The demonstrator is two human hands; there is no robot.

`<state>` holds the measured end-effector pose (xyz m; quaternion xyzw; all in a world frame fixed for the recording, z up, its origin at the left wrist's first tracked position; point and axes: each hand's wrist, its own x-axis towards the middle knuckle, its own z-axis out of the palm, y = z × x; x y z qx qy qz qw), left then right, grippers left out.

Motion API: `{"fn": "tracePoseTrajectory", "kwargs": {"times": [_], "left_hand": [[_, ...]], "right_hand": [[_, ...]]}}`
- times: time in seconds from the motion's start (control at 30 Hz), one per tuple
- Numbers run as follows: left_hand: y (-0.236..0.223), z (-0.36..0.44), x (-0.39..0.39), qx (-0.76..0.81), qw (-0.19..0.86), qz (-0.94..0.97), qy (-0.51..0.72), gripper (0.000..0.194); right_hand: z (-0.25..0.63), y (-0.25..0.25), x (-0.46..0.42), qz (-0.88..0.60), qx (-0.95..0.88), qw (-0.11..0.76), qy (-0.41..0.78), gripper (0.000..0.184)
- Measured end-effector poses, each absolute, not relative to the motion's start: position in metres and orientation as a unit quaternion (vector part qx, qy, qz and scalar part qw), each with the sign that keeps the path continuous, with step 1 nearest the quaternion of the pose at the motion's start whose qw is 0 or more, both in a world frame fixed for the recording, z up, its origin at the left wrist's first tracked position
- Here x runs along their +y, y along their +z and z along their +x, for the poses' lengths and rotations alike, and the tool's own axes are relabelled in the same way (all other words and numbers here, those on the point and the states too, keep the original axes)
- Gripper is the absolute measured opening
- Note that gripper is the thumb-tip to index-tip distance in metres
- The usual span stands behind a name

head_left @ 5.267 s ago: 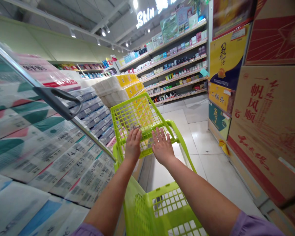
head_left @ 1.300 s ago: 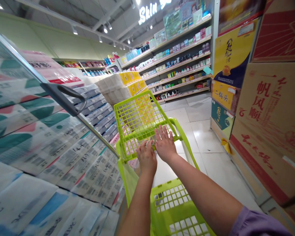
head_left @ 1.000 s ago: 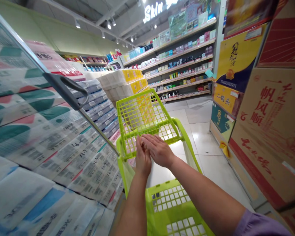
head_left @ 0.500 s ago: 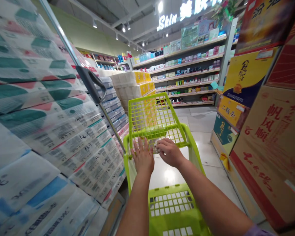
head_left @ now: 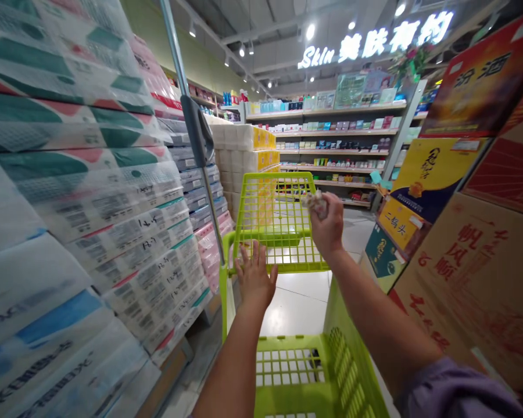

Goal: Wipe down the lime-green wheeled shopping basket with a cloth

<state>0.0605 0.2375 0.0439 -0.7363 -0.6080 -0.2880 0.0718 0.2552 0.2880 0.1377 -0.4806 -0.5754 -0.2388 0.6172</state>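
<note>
Before me stands a lime-green plastic shopping cart with a gridded flap at its far end. My left hand is open, fingers spread, over the cart's far edge by the lower left of the flap; whether it touches is hard to tell. In my right hand is a crumpled pale cloth, squeezed in the closed fingers. That hand is raised at the flap's right side. A metal pole with a grey handle rises from the cart's left corner.
Stacked wrapped tissue packs line the left side closely. Cardboard boxes are piled on the right. Beyond the cart are yellow-and-white paper packs and shelves of small goods. Pale floor tiles show through the cart.
My right hand has lifted up and to the right from the flap's lower edge, carrying the cloth. My left hand stays near the same spot. The view has swung slightly.
</note>
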Motion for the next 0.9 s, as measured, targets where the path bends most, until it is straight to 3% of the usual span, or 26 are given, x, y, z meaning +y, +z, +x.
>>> {"fn": "tracePoseTrajectory", "kwargs": {"times": [0.1, 0.23, 0.53, 0.9], "left_hand": [[0.042, 0.060, 0.239, -0.605, 0.080, -0.740, -0.283, 0.057], [0.039, 0.060, 0.239, -0.606, 0.096, -0.736, -0.284, 0.058], [0.035, 0.059, 0.241, -0.600, 0.085, -0.734, -0.306, 0.058], [0.035, 0.057, 0.239, -0.602, 0.086, -0.722, -0.330, 0.057]], "right_hand": [[0.271, 0.170, 0.324, -0.515, -0.630, 0.540, -0.215, 0.036], [0.276, 0.151, 0.332, -0.542, -0.701, 0.430, -0.175, 0.036], [0.273, 0.051, 0.252, -0.567, -0.633, 0.480, -0.216, 0.032], [0.208, 0.017, 0.226, -0.599, -0.631, 0.457, -0.184, 0.047]]}}
